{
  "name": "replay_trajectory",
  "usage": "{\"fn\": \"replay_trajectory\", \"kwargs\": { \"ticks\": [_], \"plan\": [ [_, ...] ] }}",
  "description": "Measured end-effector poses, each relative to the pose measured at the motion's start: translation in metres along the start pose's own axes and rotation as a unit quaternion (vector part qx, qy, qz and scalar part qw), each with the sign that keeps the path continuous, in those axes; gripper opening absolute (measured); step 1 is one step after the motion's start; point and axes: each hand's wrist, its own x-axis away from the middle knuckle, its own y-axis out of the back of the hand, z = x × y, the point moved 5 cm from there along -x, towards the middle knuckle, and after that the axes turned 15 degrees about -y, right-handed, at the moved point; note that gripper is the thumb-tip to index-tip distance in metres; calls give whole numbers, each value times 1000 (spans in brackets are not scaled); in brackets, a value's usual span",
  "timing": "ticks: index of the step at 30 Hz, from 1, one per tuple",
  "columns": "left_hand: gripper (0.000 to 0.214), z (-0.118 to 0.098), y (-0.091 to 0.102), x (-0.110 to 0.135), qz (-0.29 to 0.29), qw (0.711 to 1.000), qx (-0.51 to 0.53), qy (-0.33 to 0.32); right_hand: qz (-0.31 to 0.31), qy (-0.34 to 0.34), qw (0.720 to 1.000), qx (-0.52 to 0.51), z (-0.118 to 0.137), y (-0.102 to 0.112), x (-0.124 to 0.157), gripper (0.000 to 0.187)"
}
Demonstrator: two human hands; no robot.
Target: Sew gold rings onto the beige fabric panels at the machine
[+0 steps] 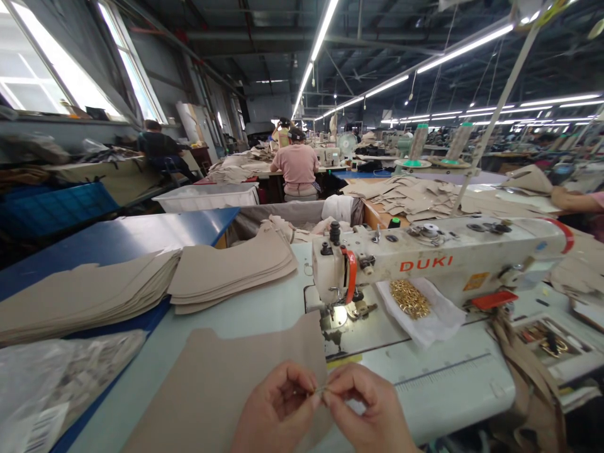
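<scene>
My left hand point(278, 409) and my right hand point(367, 409) meet in front of the sewing machine point(443, 258). Thumbs and forefingers of both pinch a small thin piece point(321, 390), pale with a goldish tint; the fingertips hide most of it, so its kind is unclear. Beneath my hands lies a flat taupe panel point(221, 371), its upper right corner beside the lit needle area point(340, 316). On the machine bed, right of the needle, small gold metal fittings point(409, 299) are heaped on a white plastic bag point(441, 321).
Two stacks of cut taupe panels point(231, 267) lie to the left, near a clear plastic bag point(61, 377) of small pieces. Taupe straps point(528, 371) hang at the right by a tray point(550, 343). Ahead, a person in pink point(296, 165) sits at another machine.
</scene>
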Motion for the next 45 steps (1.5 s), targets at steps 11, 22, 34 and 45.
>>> {"fn": "replay_trajectory", "kwargs": {
  "ticks": [11,22,34,45],
  "plan": [
    [23,-4,-3,3,-16,1000,-4,-6,108,-177,966,-153,-4,-1,-8,21],
    [14,11,1,0,14,998,-64,-20,75,-142,985,57,7,6,-9,14],
    [23,24,14,-68,177,819,-471,-276,47,-215,975,-5,-22,26,-24,14],
    [26,39,7,-44,172,751,-533,-351,84,-353,931,41,-37,0,-86,16]
  ]
}}
